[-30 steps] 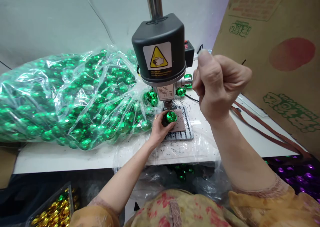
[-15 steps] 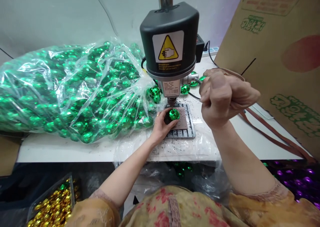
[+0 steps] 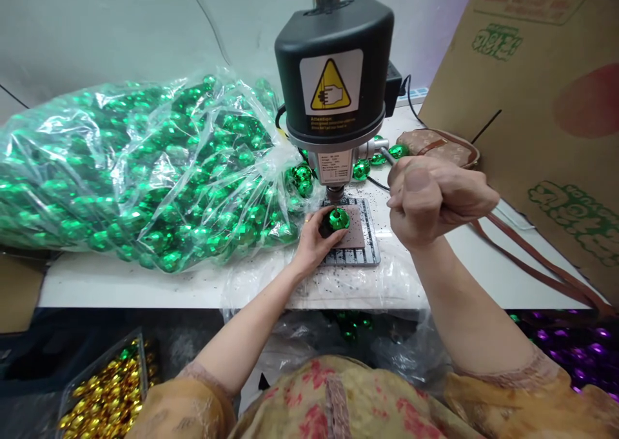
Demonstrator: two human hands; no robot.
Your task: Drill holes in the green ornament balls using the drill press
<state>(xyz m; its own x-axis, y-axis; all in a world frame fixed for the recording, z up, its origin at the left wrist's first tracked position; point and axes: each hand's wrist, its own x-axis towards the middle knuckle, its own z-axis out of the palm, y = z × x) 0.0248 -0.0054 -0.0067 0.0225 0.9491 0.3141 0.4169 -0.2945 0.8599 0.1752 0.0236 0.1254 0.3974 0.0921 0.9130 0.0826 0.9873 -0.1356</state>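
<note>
My left hand [image 3: 314, 240] grips a shiny green faceted ball [image 3: 339, 219] between thumb and fingers. A dark hole shows in the ball's top, and the ball rests on a brown pad [image 3: 355, 226] over the slotted metal base [image 3: 371, 249] of a small drill press [image 3: 333, 71]. The drill chuck [image 3: 335, 194] sits directly above the ball, its bit reaching down to the hole. My right hand [image 3: 430, 200] is closed in a fist around the end of the press's feed lever [image 3: 388, 155], to the right of the machine.
On the left lies a big clear bag [image 3: 145, 181] full of green balls. Loose green balls [image 3: 360, 170] sit behind the press. A brown handbag [image 3: 435, 147] and a tall cardboard box [image 3: 546, 104] stand at right. Below are a bin of gold balls [image 3: 104, 394] and purple balls [image 3: 570, 349].
My right hand has come slightly down with the lever, uncovering more of the handbag. The chuck now sits closer to the ball. My left hand keeps its hold; the view has shifted slightly.
</note>
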